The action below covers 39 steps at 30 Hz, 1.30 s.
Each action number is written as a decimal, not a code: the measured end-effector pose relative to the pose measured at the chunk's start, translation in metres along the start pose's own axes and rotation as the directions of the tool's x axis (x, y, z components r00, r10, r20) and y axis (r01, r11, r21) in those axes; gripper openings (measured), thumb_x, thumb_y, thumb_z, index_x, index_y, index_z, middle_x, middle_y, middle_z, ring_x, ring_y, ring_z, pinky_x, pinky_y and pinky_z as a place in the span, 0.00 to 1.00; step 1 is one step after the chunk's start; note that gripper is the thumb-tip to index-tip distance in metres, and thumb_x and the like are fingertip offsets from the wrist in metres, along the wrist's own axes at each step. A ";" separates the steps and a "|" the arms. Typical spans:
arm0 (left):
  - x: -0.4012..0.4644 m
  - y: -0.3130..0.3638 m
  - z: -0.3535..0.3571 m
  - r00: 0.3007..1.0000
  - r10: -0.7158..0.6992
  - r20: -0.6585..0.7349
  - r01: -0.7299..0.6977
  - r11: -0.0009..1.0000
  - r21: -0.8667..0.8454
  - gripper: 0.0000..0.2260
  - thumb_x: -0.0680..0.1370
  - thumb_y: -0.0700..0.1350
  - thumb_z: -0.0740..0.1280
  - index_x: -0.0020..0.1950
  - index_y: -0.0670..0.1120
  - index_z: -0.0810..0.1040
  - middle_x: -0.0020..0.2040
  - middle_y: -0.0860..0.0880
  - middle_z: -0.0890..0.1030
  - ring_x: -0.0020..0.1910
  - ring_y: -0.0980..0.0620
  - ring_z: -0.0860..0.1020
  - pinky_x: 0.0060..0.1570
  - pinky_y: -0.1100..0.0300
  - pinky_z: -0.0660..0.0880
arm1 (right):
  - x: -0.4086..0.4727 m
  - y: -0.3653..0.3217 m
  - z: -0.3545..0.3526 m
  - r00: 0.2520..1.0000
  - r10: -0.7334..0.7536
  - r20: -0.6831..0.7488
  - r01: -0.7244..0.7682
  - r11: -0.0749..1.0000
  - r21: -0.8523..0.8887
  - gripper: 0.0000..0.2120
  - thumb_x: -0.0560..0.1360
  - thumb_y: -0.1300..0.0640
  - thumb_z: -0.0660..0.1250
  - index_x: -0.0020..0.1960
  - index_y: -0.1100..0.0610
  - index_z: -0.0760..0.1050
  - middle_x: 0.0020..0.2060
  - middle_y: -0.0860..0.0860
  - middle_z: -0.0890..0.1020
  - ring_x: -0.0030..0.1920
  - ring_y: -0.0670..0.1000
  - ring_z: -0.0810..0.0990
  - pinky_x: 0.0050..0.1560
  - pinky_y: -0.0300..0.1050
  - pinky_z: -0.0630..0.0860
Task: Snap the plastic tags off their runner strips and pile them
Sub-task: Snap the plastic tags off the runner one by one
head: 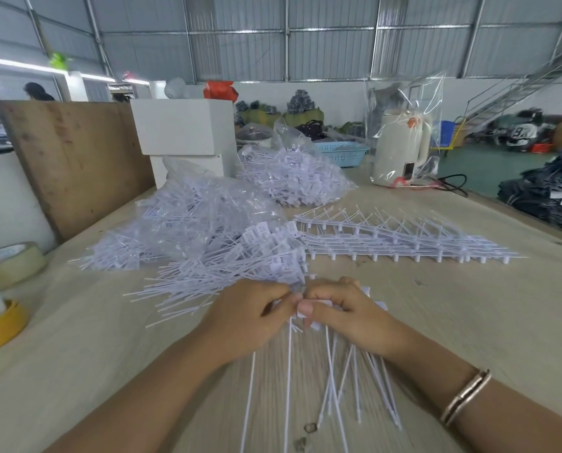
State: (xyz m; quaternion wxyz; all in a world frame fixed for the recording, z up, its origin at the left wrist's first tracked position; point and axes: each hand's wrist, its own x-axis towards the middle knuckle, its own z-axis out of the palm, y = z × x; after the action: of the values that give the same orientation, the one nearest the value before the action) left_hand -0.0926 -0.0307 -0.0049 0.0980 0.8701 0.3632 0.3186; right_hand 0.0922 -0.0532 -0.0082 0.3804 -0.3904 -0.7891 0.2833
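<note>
Your left hand (252, 313) and right hand (348, 313) meet at the middle of the pale wooden table (77, 354), fingertips almost touching. Both are curled around one white plastic runner strip of tags (319, 308), pinching its flat tag heads between thumb and fingers; the long thin tails of that strip fan out toward you, beneath and between your wrists. A metal bangle (466, 395) sits on your right forearm. Just beyond your left hand lies the loose pile of snapped-off white tags (227, 273), its tails pointing left. Behind that rest two clear plastic bags stuffed with white tags (207, 210). To the right of the pile, a neat stack of unbroken white runner strips (400, 240) lies well apart from your right hand.
</note>
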 end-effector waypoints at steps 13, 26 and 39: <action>0.005 0.017 0.016 0.964 -0.266 -0.021 0.189 0.734 -0.652 0.15 0.75 0.56 0.56 0.33 0.52 0.75 0.25 0.59 0.69 0.27 0.63 0.68 0.31 0.74 0.64 | 0.008 0.000 0.007 0.950 -0.128 -0.286 0.130 0.991 -0.010 0.12 0.75 0.52 0.65 0.32 0.47 0.74 0.26 0.41 0.74 0.30 0.39 0.74 0.43 0.47 0.65; 0.007 0.011 0.023 0.969 -0.165 0.185 0.234 0.359 -0.904 0.22 0.75 0.54 0.62 0.37 0.34 0.73 0.31 0.46 0.75 0.28 0.53 0.63 0.35 0.62 0.63 | 0.002 -0.009 0.000 0.997 -0.039 -0.071 0.067 0.894 0.444 0.11 0.74 0.61 0.60 0.34 0.58 0.73 0.28 0.45 0.79 0.34 0.41 0.79 0.42 0.31 0.72; 0.017 0.014 0.015 0.934 -0.314 0.171 0.176 -0.014 -0.984 0.17 0.73 0.47 0.60 0.28 0.37 0.72 0.23 0.46 0.71 0.23 0.52 0.72 0.28 0.63 0.72 | 0.005 -0.002 -0.006 0.987 -0.024 -0.157 0.096 0.879 0.467 0.14 0.74 0.57 0.61 0.31 0.52 0.77 0.38 0.53 0.83 0.45 0.57 0.80 0.54 0.50 0.73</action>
State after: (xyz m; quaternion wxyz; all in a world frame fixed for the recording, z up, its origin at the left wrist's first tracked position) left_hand -0.0668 -0.0278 -0.0026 0.7067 0.4621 0.1915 0.5004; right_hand 0.0940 -0.0494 -0.0013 0.5296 -0.2808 -0.6777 0.4259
